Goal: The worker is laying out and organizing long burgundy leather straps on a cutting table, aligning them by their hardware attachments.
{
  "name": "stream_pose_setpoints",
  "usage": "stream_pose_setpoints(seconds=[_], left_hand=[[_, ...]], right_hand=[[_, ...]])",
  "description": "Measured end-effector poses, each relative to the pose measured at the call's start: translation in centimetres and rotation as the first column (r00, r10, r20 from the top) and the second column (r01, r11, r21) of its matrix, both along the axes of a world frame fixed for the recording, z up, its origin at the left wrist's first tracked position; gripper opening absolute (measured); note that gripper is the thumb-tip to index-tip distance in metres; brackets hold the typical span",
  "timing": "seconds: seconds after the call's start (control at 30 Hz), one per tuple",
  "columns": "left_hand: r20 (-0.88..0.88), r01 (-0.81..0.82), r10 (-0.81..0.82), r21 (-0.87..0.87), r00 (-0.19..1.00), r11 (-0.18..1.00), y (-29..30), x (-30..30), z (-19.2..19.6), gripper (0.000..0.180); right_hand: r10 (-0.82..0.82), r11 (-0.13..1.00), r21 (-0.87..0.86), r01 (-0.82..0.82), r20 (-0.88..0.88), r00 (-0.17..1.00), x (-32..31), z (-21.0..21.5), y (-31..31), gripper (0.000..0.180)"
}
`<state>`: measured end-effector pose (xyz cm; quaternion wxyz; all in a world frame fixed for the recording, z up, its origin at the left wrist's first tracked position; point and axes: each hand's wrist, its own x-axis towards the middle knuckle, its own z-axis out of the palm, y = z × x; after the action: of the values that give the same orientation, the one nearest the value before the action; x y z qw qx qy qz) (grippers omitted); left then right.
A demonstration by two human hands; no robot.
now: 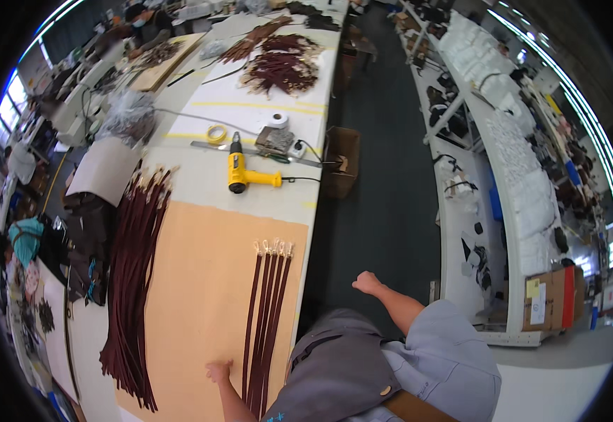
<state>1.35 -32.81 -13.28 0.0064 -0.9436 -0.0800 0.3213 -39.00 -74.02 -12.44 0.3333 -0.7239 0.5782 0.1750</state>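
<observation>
My left hand (218, 370) is just left of a short row of dark maroon straps (267, 316), its thumb apart from loosely bent fingers and nothing visible in it. The straps lie side by side on a tan sheet (201, 281), with metal snap hooks (274, 247) at their far ends. A thick bundle of similar straps (132, 281) runs along the sheet's left side. Away from the table, my right hand (367, 282) hangs over the dark aisle, its fingers curled in with nothing seen in them.
Beyond the sheet lie a yellow heat gun (237, 173), a yellow tape roll (216, 133) and a white roll (277, 120). More straps (282, 67) are heaped farther off. A cardboard box (343, 162) stands beside the table; shelving (472, 211) lines the right. Another person (148, 28) sits far left.
</observation>
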Motion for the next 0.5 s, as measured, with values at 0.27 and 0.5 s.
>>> stream_pose_setpoints(seconds=[0.27,0.5], left_hand=[[0.455,0.571,-0.362,-0.505,0.813,0.647,-7.6,-1.7,2.9,0.025],[0.357,0.656,-0.750,-0.743,0.556,0.133,-23.1,-12.2,7.0,0.022]], right_hand=[[-0.437,0.886,0.148,0.440,-0.057,0.898,-11.3,0.7,10.9,0.044],[-0.614,0.782,0.181,0.597,0.053,0.788,-14.3,0.6,13.0,0.044]])
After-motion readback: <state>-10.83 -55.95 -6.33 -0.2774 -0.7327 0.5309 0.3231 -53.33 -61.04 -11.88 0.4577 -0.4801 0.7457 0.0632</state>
